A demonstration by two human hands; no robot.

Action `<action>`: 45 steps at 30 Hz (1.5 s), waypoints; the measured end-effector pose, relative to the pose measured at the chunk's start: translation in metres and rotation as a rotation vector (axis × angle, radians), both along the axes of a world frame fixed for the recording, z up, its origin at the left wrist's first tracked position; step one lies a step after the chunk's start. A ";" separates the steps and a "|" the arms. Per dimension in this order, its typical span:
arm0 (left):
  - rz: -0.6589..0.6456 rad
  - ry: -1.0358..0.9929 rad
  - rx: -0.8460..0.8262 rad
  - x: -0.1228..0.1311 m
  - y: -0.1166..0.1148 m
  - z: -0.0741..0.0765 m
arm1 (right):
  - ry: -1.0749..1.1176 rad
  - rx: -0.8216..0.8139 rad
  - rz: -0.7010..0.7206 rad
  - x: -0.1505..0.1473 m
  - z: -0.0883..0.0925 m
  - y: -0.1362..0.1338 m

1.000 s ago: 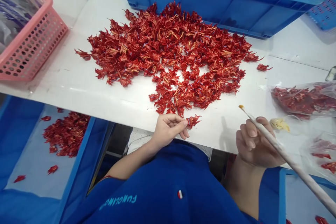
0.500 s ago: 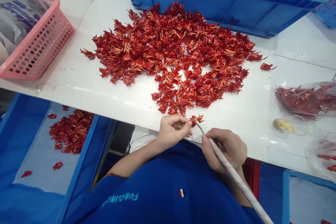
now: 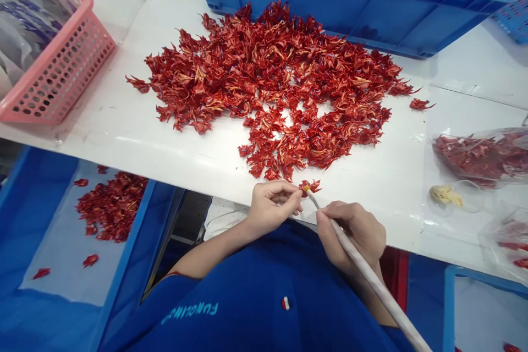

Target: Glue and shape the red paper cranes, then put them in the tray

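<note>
A small red spiky piece [image 3: 312, 186] is pinched between the thumb and fingertips of my left hand [image 3: 273, 204], just above the table's front edge. My right hand [image 3: 352, 231] grips a long, pale, tapered stick [image 3: 369, 276] like a pen. Its thin grey end meets the red piece at a yellow spot; I cannot tell whether the yellow belongs to the tip or the piece. The rest of the stick runs down past my right forearm. Just beyond my hands spreads a large heap of similar red pieces [image 3: 247, 71], some with yellow-orange strands.
A blue crate [image 3: 330, 3] holding dark green pieces stands behind the heap. On the left are a pink basket [image 3: 68, 74] and a lower blue bin [image 3: 124, 280] with red pieces. Bagged red pieces [image 3: 478, 157] and a clear cup [image 3: 470, 198] with pale-yellow contents lie right.
Little differs. My right hand has shifted very slightly left with the stick, its tip still at the red piece. My left hand keeps its pinch in nearly the same place.
</note>
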State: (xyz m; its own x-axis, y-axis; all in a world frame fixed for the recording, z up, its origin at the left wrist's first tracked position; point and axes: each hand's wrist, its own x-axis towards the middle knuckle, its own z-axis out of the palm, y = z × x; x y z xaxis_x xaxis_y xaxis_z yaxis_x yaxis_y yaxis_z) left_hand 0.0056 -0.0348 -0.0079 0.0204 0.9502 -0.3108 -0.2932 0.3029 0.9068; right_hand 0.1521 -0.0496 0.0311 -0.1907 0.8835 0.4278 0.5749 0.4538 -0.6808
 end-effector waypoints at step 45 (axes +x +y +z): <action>-0.022 -0.307 -0.047 -0.023 -0.009 -0.002 | -0.430 0.036 -0.106 0.018 -0.029 0.063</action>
State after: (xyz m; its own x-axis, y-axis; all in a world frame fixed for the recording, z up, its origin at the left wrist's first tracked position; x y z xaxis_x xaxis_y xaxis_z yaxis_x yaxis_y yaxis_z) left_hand -0.0174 -0.0435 -0.0101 0.1408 0.9333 -0.3303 -0.5445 0.3516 0.7615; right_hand 0.1705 0.0131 0.0022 -0.2675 0.8936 0.3603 0.8471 0.3963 -0.3540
